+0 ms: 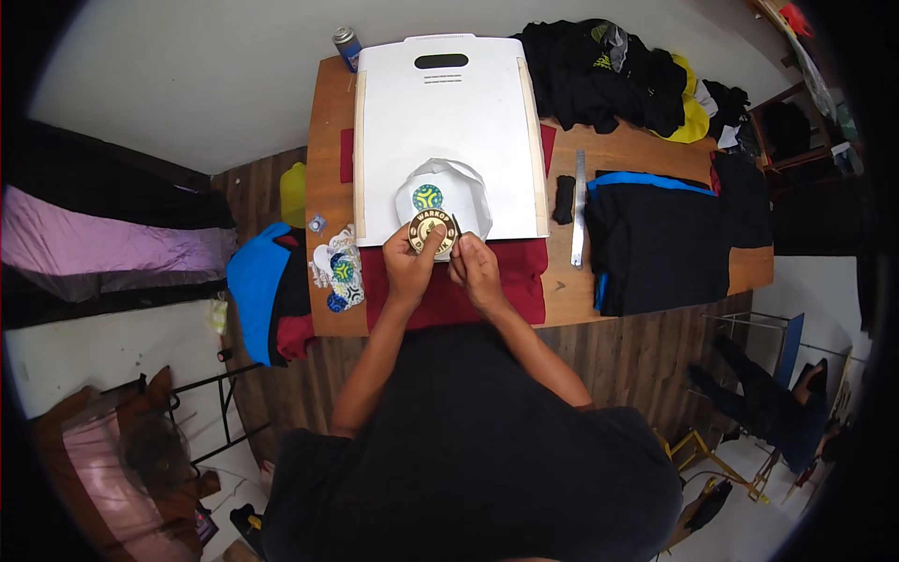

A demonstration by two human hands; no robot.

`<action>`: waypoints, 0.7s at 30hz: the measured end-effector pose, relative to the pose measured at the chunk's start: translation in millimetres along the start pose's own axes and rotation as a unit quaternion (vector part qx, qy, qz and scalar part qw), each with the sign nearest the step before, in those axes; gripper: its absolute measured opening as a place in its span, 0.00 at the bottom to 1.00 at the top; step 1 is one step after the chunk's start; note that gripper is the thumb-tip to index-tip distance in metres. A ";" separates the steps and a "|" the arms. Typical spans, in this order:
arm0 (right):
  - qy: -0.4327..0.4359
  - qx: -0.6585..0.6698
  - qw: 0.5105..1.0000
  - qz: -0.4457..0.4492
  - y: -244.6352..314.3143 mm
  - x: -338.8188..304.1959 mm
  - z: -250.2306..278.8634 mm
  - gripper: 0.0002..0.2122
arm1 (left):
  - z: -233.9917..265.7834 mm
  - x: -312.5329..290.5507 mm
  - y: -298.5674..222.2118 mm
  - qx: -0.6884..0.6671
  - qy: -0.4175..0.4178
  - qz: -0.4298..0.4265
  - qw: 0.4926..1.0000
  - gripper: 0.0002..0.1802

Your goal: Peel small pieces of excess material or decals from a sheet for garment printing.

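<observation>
My left hand [409, 265] pinches a round brown-and-cream printed badge [433, 221], thumb on its face. Close at its right edge, my right hand [478, 269] is closed on a thin dark pointed tool [456, 227]; its exact kind is too small to tell. Beneath the badge lies a crumpled, roundish white sheet [476, 201] with a round blue, green and yellow badge [427, 197] on it. Under that is a large white board [449, 122] with a handle slot at its far end. Dark red fabric [506, 276] shows below the board's near edge.
Left on the wooden table [328, 103] lie printed cut-outs [343, 272]; a spray can [346, 47] stands behind. Right of the board are a dark rolled item [564, 199], a metal ruler [579, 211] and folded black garments [660, 244]. Dark clothing [599, 80] is heaped at the back.
</observation>
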State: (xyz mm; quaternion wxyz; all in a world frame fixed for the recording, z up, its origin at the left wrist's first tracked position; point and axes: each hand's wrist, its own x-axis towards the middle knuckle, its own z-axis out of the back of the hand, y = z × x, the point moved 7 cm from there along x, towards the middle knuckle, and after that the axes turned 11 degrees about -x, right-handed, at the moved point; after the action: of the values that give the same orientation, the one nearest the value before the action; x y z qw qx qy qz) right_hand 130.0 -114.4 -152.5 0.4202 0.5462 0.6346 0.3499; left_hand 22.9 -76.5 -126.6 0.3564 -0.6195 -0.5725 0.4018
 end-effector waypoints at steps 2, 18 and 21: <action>-0.004 0.001 1.000 -0.001 0.6 0.0 1.2 0.14 | 0.3 0.0 -0.3 0.004 -0.002 -0.002 1.000 0.06; 0.016 -0.005 1.000 -0.018 -3.7 -0.2 2.2 0.14 | 1.5 0.6 0.6 0.011 0.004 0.000 1.000 0.06; 0.016 -0.008 1.000 -0.021 -2.9 -1.0 1.8 0.14 | 2.5 0.4 0.8 0.015 0.005 -0.001 1.000 0.06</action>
State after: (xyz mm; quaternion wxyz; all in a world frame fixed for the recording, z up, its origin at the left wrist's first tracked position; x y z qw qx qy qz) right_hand 130.6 -115.9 -155.7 0.4214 0.5233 0.6500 0.3550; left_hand 21.0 -76.2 -128.4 0.3691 -0.6153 -0.5653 0.4069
